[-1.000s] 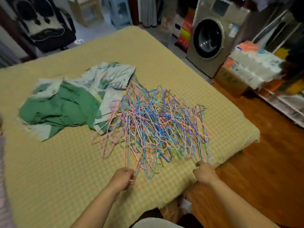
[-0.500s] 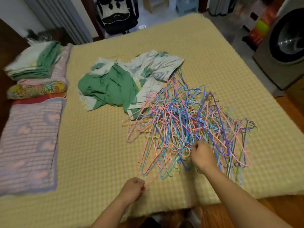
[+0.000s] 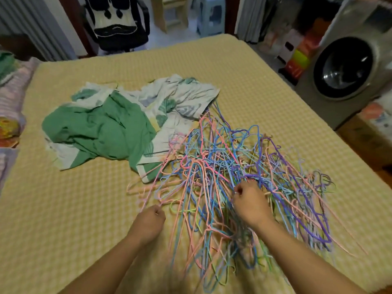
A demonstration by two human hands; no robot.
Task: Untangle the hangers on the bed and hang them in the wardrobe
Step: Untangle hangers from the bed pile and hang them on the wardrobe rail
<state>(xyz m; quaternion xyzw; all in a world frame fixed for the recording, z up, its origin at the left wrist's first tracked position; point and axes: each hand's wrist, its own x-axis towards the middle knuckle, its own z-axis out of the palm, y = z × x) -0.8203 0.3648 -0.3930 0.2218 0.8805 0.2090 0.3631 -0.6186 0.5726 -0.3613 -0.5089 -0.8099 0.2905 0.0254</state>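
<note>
A tangled heap of thin wire hangers (image 3: 233, 170) in pink, blue, purple and green lies on the right half of the yellow bed (image 3: 84, 209). My right hand (image 3: 250, 203) rests in the middle of the heap, fingers closed around several blue and purple wires. At the heap's left edge my left hand (image 3: 149, 220) is a closed fist pinching a pink hanger (image 3: 148, 187). Part of the heap lies over my right forearm. No wardrobe is in view.
Crumpled green and white patterned cloth (image 3: 110, 128) lies on the bed just left of the heap. Folded bedding (image 3: 10, 98) sits at the left edge. A washing machine (image 3: 347, 66) stands right of the bed, a black and white bag (image 3: 114, 20) beyond its far end.
The view has swung and come closer to the bed. My left hand moved up to the heap's left edge and closed on a pink hanger. My right hand stays buried in the middle of the heap.
</note>
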